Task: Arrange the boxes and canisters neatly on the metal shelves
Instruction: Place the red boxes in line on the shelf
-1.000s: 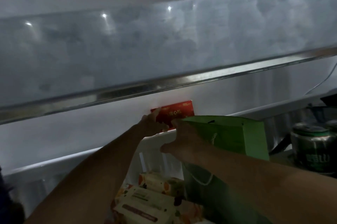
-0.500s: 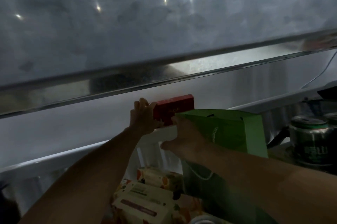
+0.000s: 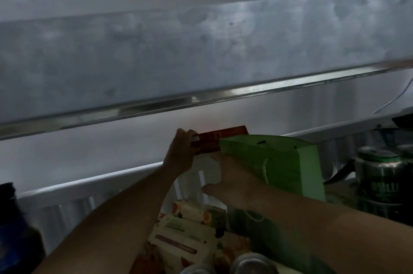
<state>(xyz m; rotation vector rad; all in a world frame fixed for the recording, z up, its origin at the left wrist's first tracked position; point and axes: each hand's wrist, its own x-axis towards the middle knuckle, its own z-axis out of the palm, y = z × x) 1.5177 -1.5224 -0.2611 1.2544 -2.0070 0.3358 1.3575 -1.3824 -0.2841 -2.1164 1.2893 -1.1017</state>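
A flat red box (image 3: pixel 220 141) stands at the back of the shelf space, under the metal shelf (image 3: pixel 201 55) that crosses the view. My left hand (image 3: pixel 181 153) grips the red box by its left end. My right hand (image 3: pixel 232 181) reaches up beside a green paper bag (image 3: pixel 274 162), its fingers hidden behind the bag and box, so its grip is unclear. The bag covers the red box's right lower part.
Green cans (image 3: pixel 380 173) stand at the right on a lower surface. Below my arms lie cream boxes with fruit prints (image 3: pixel 178 235) and round can tops (image 3: pixel 252 264). A white rail (image 3: pixel 89 186) runs across behind them. A dark object (image 3: pixel 13 224) sits at the far left.
The red box has tilted flatter, showing more of its top edge, and my left hand has shifted up along its left end. The camera view moved slightly.
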